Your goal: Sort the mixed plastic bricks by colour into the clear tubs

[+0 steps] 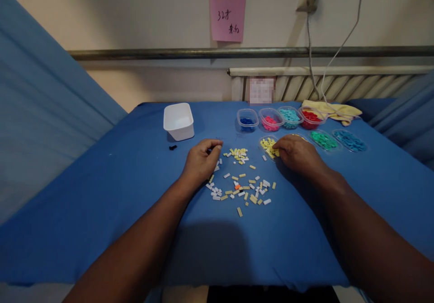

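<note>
My right hand [298, 154] is over a shallow clear tub of yellow toy bricks [268, 145]. Its thumb and fingertips are pinched together at the bricks; what is between them is hidden. My left hand [202, 159] rests at the left of the loose bricks, fingers curled and thumb against the index finger, and I cannot see what it holds. Between the hands lies a small heap of yellow and white bricks [239, 154]. Nearer to me are scattered white and tan bricks [253, 199], with an orange brick [237, 187] among them.
A white plastic box [179, 122] stands at the back left, a small black piece [172, 147] before it. Clear tubs hold dark blue [247, 121], pink [271, 122], light blue [290, 117], red [310, 118], green [323, 140] and teal bricks [350, 140]. A yellow cloth [334, 109] lies behind.
</note>
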The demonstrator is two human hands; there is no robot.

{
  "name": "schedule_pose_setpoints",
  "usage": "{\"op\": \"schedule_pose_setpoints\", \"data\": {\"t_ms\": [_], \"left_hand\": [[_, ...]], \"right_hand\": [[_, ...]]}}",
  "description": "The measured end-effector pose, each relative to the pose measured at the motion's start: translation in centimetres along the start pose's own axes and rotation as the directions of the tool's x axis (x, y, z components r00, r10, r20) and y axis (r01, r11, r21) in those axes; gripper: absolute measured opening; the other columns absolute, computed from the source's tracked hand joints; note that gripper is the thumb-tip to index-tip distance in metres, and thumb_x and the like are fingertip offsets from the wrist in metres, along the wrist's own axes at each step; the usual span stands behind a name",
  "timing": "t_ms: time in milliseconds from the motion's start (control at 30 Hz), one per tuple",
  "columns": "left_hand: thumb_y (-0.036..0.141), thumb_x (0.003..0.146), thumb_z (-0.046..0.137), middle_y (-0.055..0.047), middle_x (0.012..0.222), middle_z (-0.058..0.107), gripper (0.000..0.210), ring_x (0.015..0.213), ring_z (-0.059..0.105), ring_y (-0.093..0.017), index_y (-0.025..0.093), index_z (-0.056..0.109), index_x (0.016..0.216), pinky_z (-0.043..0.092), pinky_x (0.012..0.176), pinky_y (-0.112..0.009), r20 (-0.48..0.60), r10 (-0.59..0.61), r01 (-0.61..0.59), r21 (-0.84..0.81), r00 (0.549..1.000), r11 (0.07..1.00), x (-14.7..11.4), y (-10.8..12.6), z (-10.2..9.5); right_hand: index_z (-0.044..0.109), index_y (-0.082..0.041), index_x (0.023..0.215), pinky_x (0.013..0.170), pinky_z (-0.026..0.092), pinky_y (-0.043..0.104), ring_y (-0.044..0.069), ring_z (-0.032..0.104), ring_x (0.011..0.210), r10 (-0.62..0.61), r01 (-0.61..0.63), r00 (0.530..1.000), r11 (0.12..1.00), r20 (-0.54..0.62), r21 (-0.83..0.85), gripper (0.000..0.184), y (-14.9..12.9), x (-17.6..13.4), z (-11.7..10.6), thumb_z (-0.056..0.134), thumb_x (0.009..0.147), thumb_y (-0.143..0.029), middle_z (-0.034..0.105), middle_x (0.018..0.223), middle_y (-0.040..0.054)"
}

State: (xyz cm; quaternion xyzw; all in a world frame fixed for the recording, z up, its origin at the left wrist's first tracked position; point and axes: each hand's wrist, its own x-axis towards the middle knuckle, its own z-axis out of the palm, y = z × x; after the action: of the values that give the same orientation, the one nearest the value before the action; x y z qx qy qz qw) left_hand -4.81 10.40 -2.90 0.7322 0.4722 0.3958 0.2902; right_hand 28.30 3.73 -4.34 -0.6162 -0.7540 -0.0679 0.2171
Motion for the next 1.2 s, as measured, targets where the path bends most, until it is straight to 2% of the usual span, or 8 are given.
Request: {"op": "schedule_pose_setpoints", "data": {"t_ms": [167,300,433,600,733,900,1000,1200], "left_hand": [[0.036,0.100,0.063,-0.008,0.112,0.080,0.028,0.101,0.074,-0.023,0.022,0.082,0.114,0.057,0.099,-0.038,0.016,0.055,-0.055,0.046,0.998,0.997,0.1,-0.4,0.1],[0.033,0.101,0.062,-0.008,0.115,0.079,0.027,0.105,0.074,-0.023,0.021,0.082,0.114,0.057,0.102,-0.038,0.034,0.132,-0.135,0.095,0.991,0.986,-0.1,-0.3,0.0],[0.028,0.103,0.060,-0.009,0.120,0.078,0.027,0.113,0.073,-0.023,0.020,0.081,0.118,0.056,0.107,-0.040,0.082,0.235,-0.246,0.153,0.968,0.957,-0.2,-0.4,0.0],[0.022,0.104,0.059,-0.009,0.122,0.078,0.027,0.121,0.070,-0.025,0.018,0.079,0.121,0.054,0.112,-0.043,0.183,0.352,-0.389,0.240,0.918,0.890,-0.1,-0.8,0.1],[0.021,0.105,0.056,-0.010,0.126,0.078,0.030,0.121,0.069,-0.027,0.017,0.078,0.125,0.052,0.112,-0.045,0.262,0.335,-0.413,0.350,0.905,0.841,0.2,-0.9,0.3],[0.020,0.105,0.053,-0.011,0.121,0.077,0.034,0.115,0.067,-0.031,0.021,0.080,0.126,0.052,0.104,-0.049,0.390,0.245,-0.428,0.499,0.888,0.754,0.3,-0.2,0.6],[0.020,0.103,0.054,-0.013,0.114,0.076,0.033,0.111,0.067,-0.033,0.022,0.082,0.121,0.052,0.100,-0.051,0.418,0.196,-0.421,0.561,0.887,0.713,0.3,0.6,0.5],[0.017,0.099,0.056,-0.011,0.112,0.078,0.029,0.109,0.069,-0.030,0.018,0.081,0.114,0.053,0.100,-0.046,0.381,0.181,-0.368,0.503,0.906,0.782,0.3,1.1,0.0]], "right_hand": [[0.087,-0.024,0.096,0.075,0.053,0.038,0.028,0.074,0.091,0.048,-0.047,0.999,0.998,0.017,-0.045,0.028,-0.2,-0.4,-0.9,0.062,0.090,-0.014,0.083,0.103,0.0093],[0.087,-0.023,0.106,0.088,0.057,0.043,0.030,0.074,0.101,-0.040,0.041,0.999,0.999,-0.037,0.035,0.034,-0.9,-0.3,-0.7,0.061,0.088,-0.010,0.083,0.111,0.0106],[0.087,-0.020,0.110,0.101,0.055,0.050,0.032,0.073,0.108,-0.175,0.175,0.984,0.983,-0.019,0.053,0.037,-1.0,-0.2,0.1,0.054,0.095,-0.011,0.081,0.122,0.0134],[0.086,-0.019,0.106,0.102,0.055,0.054,0.035,0.073,0.108,-0.125,0.129,0.990,0.991,-0.071,0.043,0.033,-1.0,-0.2,0.0,0.057,0.093,-0.012,0.082,0.119,0.0151],[0.082,-0.021,0.115,0.101,0.057,0.049,0.032,0.073,0.109,-0.149,0.165,0.983,0.972,-0.104,0.168,0.033,-3.3,0.0,0.2,0.059,0.094,-0.012,0.082,0.117,0.0120],[0.077,-0.024,0.129,0.105,0.057,0.046,0.029,0.073,0.113,-0.261,0.242,0.965,0.927,0.029,0.287,0.041,-7.3,0.3,1.3,0.057,0.097,-0.008,0.081,0.123,0.0103],[0.076,-0.023,0.131,0.102,0.058,0.044,0.028,0.074,0.111,-0.273,0.239,0.960,0.916,0.063,0.323,0.045,-8.1,0.2,1.6,0.057,0.094,-0.005,0.082,0.121,0.0100],[0.075,-0.018,0.132,0.099,0.060,0.043,0.029,0.075,0.110,-0.182,0.168,0.983,0.919,0.005,0.357,0.042,-7.7,0.1,1.4,0.056,0.096,-0.007,0.082,0.120,0.0122]]}}
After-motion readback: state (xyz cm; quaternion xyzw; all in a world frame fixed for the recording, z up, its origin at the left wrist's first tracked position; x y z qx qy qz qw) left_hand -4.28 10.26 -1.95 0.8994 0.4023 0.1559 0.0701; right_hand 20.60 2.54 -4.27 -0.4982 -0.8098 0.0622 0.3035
